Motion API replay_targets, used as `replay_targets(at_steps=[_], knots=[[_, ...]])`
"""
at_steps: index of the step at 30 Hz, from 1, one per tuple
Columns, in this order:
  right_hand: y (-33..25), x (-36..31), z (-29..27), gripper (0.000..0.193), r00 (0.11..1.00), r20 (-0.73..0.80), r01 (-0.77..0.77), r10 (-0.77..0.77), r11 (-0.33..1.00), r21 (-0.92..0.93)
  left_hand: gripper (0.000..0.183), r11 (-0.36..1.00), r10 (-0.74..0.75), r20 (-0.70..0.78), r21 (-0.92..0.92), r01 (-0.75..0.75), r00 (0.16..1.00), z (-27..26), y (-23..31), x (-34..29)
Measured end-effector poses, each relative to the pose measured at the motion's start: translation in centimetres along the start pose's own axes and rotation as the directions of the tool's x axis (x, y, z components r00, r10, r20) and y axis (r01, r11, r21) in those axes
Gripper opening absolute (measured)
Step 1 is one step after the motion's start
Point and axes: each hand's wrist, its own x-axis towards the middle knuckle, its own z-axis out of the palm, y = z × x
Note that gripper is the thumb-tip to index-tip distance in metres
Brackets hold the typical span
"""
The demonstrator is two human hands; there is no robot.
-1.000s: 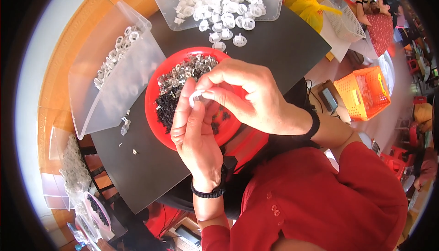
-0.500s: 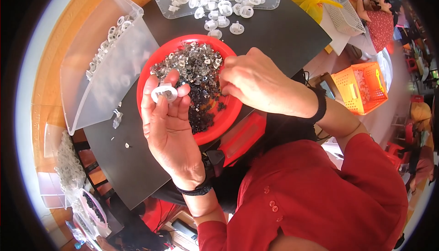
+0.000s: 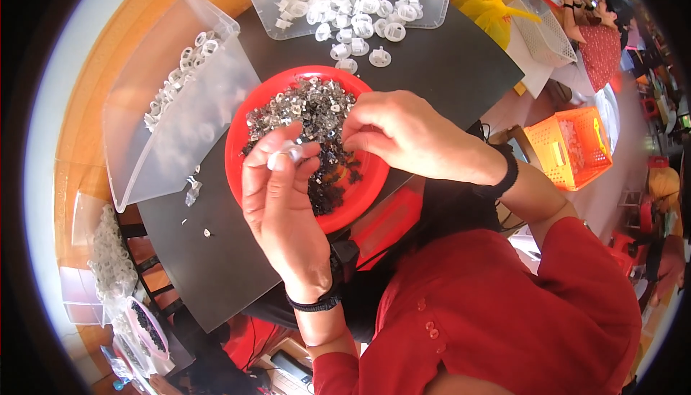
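At a dark tabletop (image 3: 230, 280), we saw a person in red working over a round red dish (image 3: 235, 154) set beside the near edge. The left hand (image 3: 277, 211), palm turned up, had its thumb and fingers clamped on a small white part (image 3: 286, 154), raised above the dish's left half. The right hand (image 3: 403, 132) hung over the dish's right rim, apart from the left, its fingers curled and pointing inward; we could not tell whether they were closed on anything.

Beneath the hands, we counted shiny clear-and-metal bits (image 3: 302, 107) toward the dish's far rim and black bits (image 3: 325, 197) toward its near rim. By the tabletop's far edge, a clear bin (image 3: 443, 6) bore a heap of white round pieces (image 3: 353, 6), with several loose pieces (image 3: 379, 57) lying in front of it. Toward the left edge, a second clear bin (image 3: 173, 154) held white rings (image 3: 181, 78).

We judged the work to be well short of its end: one part was in hand, and plenty of bits remained in the dish. Whether the pieces in either bin were finished or waiting, we could not say, nor whether the held part was complete.
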Motion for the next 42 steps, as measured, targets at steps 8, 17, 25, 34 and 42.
replay_targets(at_steps=[8,17,25,34,42], knots=[[-2.3,0.1,-1.6,0.019,0.986,-0.042,-0.114,0.161,0.839,0.533,0.01,0.951,0.095,0.132,0.281,-0.129,0.987,0.8,-0.9,-1.1],[-2.8,0.2,-1.0,0.015,0.974,-0.201,0.025,0.107,0.828,0.561,0.006,0.916,0.152,0.123,0.356,-0.186,0.981,0.9,-1.2,-1.1],[-2.0,0.9,-1.8,0.006,0.884,-0.287,0.376,-0.368,0.926,-0.028,0.01,0.963,0.003,0.102,0.267,-0.03,0.995,0.2,-1.3,-0.9],[-2.0,1.3,-2.0,0.009,0.812,-0.278,0.505,-0.514,0.856,-0.108,0.012,0.988,-0.142,0.111,0.078,0.134,0.984,-0.2,-1.3,-0.6],[-2.3,1.4,-3.2,0.016,0.896,-0.026,0.441,-0.444,0.894,-0.078,0.009,0.982,-0.185,0.115,0.042,0.182,0.976,0.1,-1.1,-0.7]])
